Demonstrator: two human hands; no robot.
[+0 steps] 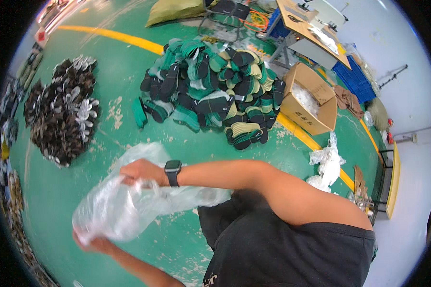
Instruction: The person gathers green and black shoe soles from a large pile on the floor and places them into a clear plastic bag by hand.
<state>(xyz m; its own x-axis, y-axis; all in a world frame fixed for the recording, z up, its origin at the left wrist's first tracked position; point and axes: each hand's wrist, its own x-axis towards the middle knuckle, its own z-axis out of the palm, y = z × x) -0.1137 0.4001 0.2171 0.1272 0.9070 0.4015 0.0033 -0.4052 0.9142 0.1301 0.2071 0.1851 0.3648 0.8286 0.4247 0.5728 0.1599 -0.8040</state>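
Note:
A large clear plastic bag (115,208) hangs loose and crumpled between my two hands, its film blurred in places. My right hand (143,173), with a dark watch (172,172) on the wrist, is closed on the bag's upper edge. Lower down, my left hand (93,243) grips the bag's near edge, with its fingers partly hidden and smeared. Beyond my hands, a heap of green, black and cream sock-like bundles (210,103) lies on the green floor (117,131). A second heap of dark brown and grey bundles (62,115) lies at the left.
An open cardboard box (316,119) with white plastic inside stands right of the heap. White plastic bags (328,165) lie near it. At the back are a table (311,36), a chair (225,12), a yellowish sack (172,10) and blue crates (354,79). More bundles (17,191) line the left side.

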